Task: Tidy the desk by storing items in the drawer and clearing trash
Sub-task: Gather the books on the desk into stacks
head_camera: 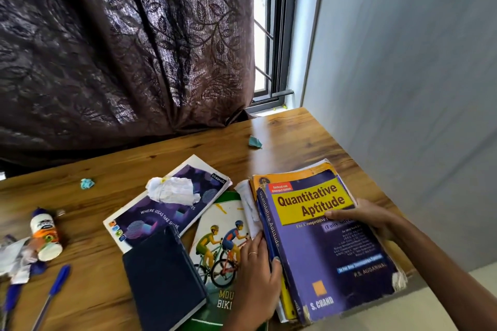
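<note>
The step in hand appeared to be gathering the books for storage. The thick Quantitative Aptitude book [322, 242] lay at the lower right of the frame, on top of a small stack at the right end of the desk [166, 150]. The right hand [368, 219] gripped its right edge, thumb curled over the cover. The left hand [258, 271] pressed against the spine side of the stack, fingers fairly straight, resting partly on the cycling book [220, 236].

Left of centre, the dark notebook [164, 279] overlapped the purple notebook [172, 204], on which sat a crumpled white paper [173, 190]. Two small teal scraps lay apart on the bare wood: one [87, 183] at centre left, one [255, 141] nearer the window. The glue bottle [45, 234] lay on its side at the far left, with blue pens [53, 290] below it.

No drawer was visible in this view. The next move would likely call for squaring the stack between both hands, lifting it level, and locating the drawer. The paper and scraps remained to be cleared as trash.
</note>
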Action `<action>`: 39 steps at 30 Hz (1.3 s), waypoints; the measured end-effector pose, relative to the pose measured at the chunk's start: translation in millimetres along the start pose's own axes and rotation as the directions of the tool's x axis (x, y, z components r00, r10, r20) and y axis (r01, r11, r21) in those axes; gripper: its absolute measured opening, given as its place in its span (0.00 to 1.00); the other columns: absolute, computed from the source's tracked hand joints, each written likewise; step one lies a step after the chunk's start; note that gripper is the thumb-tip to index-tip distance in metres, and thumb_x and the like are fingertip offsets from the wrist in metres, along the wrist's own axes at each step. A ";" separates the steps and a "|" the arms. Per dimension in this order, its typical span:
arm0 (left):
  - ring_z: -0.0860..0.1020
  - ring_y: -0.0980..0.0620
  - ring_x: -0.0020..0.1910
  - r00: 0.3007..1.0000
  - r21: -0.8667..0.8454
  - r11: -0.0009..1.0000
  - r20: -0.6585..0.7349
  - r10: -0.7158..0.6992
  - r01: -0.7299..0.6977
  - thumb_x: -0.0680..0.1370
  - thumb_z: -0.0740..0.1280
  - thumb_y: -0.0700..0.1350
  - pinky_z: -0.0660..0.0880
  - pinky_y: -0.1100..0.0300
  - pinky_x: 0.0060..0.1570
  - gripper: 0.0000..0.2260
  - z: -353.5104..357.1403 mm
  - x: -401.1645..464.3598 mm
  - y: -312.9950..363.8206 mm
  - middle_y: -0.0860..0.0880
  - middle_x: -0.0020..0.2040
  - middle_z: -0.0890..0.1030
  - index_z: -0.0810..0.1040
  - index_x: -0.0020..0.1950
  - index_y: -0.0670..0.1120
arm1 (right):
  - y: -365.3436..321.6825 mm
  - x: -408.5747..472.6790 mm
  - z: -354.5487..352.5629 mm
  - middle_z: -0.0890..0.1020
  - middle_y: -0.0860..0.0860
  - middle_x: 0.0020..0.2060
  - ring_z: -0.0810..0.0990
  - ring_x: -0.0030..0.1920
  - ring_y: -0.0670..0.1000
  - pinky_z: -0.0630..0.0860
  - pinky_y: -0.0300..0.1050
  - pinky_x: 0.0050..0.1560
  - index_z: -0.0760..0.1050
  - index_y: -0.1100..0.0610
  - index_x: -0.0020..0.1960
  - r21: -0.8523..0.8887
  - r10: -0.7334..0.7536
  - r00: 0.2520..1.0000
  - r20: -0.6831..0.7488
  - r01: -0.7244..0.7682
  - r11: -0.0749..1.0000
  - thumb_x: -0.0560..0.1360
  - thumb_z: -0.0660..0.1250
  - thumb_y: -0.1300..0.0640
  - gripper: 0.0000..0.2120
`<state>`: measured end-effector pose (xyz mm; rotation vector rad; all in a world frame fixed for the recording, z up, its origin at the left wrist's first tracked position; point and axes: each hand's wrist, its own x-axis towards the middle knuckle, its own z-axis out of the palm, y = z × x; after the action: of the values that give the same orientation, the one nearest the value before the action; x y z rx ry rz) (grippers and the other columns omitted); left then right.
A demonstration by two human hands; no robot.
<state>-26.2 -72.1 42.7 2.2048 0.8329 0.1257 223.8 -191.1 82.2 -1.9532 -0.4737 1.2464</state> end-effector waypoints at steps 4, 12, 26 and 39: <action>0.50 0.58 0.74 1.000 -0.008 1.000 0.001 -0.007 0.007 0.82 0.51 0.48 0.52 0.63 0.72 0.21 3.4 0.7 -2.8 0.57 0.76 0.55 0.55 0.76 0.52 | 4.1 -3.6 3.3 0.84 0.56 0.49 0.83 0.49 0.58 0.78 0.58 0.54 0.70 0.54 0.60 0.103 -0.085 0.995 -0.050 0.090 0.991 0.52 0.82 0.49 0.40; 0.54 0.59 0.70 0.999 -0.141 0.989 -0.027 -0.039 0.035 0.77 0.52 0.49 0.56 0.59 0.72 0.24 3.6 1.3 1.6 0.58 0.74 0.56 0.58 0.74 0.54 | -9.7 -51.5 19.8 0.84 0.58 0.45 0.84 0.42 0.62 0.81 0.52 0.39 0.70 0.56 0.58 0.271 -0.239 0.946 -0.217 0.294 0.917 0.47 0.80 0.51 0.41; 0.84 0.47 0.41 0.889 -0.861 0.257 0.458 0.017 0.438 0.77 0.60 0.56 0.80 0.57 0.37 0.19 -8.5 42.2 54.5 0.44 0.46 0.85 0.83 0.53 0.44 | -7.4 -113.9 -11.6 0.83 0.63 0.47 0.84 0.35 0.60 0.81 0.50 0.34 0.72 0.60 0.56 0.407 -0.239 0.858 -0.455 0.440 0.801 0.53 0.81 0.56 0.34; 0.76 0.50 0.61 0.861 -0.692 0.549 0.496 -0.111 0.469 0.68 0.56 0.74 0.64 0.46 0.69 0.32 20.1 45.5 67.3 0.53 0.60 0.80 0.75 0.64 0.58 | 5.8 -61.6 -43.0 0.84 0.61 0.43 0.84 0.38 0.60 0.80 0.47 0.36 0.75 0.62 0.51 0.305 -0.134 0.900 -0.415 0.276 0.911 0.52 0.80 0.54 0.31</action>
<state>51.4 -90.8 67.5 1.1347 0.7060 -0.1115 233.4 -252.1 125.3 -1.7214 -0.2249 0.7218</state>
